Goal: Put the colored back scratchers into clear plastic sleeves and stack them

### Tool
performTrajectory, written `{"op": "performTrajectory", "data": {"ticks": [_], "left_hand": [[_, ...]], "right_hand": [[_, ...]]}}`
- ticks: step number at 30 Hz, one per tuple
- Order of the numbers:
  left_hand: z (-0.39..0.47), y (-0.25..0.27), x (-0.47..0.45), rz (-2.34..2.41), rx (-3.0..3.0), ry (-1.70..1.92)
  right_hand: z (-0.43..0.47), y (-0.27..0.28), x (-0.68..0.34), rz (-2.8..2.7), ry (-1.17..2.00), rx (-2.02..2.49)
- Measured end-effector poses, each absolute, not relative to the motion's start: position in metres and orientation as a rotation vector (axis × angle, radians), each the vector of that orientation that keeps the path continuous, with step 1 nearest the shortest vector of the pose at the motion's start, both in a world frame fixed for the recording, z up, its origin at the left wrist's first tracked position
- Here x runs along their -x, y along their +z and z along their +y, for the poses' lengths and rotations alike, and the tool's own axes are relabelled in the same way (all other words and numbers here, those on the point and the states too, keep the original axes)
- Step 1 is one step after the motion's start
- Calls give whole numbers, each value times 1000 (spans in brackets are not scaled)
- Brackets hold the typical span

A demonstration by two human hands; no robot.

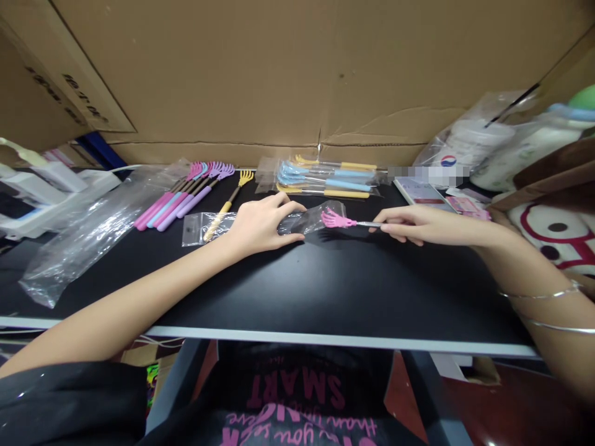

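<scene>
My right hand is closed around the shaft of a pink back scratcher, whose claw points left. The handle is hidden behind my fingers. That claw overlaps the right end of a clear plastic bag lying flat; whether it is inside, I cannot tell. Across the bag's middle rests my left hand, thumb and forefinger spread apart. A yellow back scratcher lies just left of that hand, its handle crossing the bag's left part. Further left is a row of several pink, blue and purple back scratchers.
Bagged blue and yellow back scratchers lie at the back against the cardboard wall. Loose clear bags and a power strip are left. A phone, a bagged cup and a plush stand right.
</scene>
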State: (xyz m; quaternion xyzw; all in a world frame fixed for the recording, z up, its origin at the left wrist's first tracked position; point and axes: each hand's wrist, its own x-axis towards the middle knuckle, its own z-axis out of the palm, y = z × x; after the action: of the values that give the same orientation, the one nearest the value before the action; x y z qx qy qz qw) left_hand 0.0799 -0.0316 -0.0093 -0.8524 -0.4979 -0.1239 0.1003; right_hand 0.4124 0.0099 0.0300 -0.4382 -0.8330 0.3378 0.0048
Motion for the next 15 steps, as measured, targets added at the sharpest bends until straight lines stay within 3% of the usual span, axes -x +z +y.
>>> {"op": "performTrajectory", "data": {"ticks": [9, 15], "left_hand": [[-30, -11, -79, -1443, 2571, -344], [-21, -19, -75, -1145, 2709, -426]], "right_hand": [[14, 27, -417, -2649, 909, 1358], [13, 26, -416, -2675, 899, 1362]]}}
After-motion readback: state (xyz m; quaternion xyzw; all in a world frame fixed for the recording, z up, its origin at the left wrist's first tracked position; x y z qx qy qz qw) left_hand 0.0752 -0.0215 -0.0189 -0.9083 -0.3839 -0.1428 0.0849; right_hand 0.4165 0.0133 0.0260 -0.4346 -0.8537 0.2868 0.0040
